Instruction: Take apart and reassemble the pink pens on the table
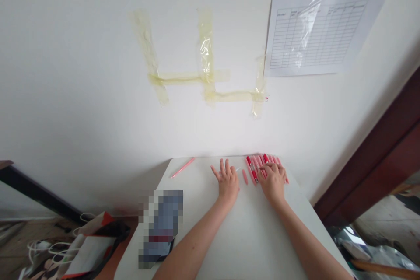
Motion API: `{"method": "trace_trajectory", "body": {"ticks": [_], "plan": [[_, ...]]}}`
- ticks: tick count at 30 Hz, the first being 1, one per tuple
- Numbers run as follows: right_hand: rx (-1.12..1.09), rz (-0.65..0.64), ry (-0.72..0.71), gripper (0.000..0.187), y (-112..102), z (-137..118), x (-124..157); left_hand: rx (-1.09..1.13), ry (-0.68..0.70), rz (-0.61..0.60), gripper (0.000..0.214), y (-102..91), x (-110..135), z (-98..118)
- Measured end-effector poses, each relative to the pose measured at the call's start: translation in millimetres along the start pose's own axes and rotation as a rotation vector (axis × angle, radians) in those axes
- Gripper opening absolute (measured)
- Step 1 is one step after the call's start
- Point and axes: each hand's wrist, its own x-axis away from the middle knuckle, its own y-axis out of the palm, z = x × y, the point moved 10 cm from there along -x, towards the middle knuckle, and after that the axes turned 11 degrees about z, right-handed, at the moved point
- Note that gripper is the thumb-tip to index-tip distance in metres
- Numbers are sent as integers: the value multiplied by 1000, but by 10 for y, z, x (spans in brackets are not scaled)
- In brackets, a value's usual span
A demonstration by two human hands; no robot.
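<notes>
My left hand (228,183) lies over the white table with its fingers spread and open. A small clear-white tip (238,169) shows beside its fingers; the rest of that piece is hidden. My right hand (273,181) is at the right end of a row of pink and red pens (252,170), its fingers bent down and closed onto them. Which pen the fingertips grip is mostly covered by the hand. Between both hands lies a short pink pen part (245,176). Far to the left, a thin pink pen piece (183,168) rests alone near the back edge.
The white table (249,236) stands against a wall with yellowed tape (180,78) and a taped printed sheet (308,30). A blurred-out object (164,223) lies at the table's left. Bags and cables (82,245) are on the floor; dark red wood (370,157) stands right.
</notes>
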Motion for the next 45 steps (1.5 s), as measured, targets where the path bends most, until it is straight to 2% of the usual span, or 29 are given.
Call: {"method": "trace_trajectory", "body": {"ticks": [8, 12, 14, 17, 25, 45], "plan": [[-73, 29, -39, 20, -49, -58, -20, 40, -6, 86, 39, -16, 3, -52], [-178, -20, -128, 19, -6, -191, 0, 107, -15, 159, 16, -33, -22, -129], [-214, -45, -164, 18, 11, -258, 15, 184, 2, 180, 13, -45, -26, -157], [-260, -66, -205, 15, 6, -351, 35, 261, 39, 172, 15, -71, -5, -193], [-319, -113, -252, 12, -32, -500, 54, 303, 25, 192, 12, -206, 90, -280], [-289, -145, -321, 13, -46, -611, 85, 276, 85, 199, 11, -237, 137, -230]]}}
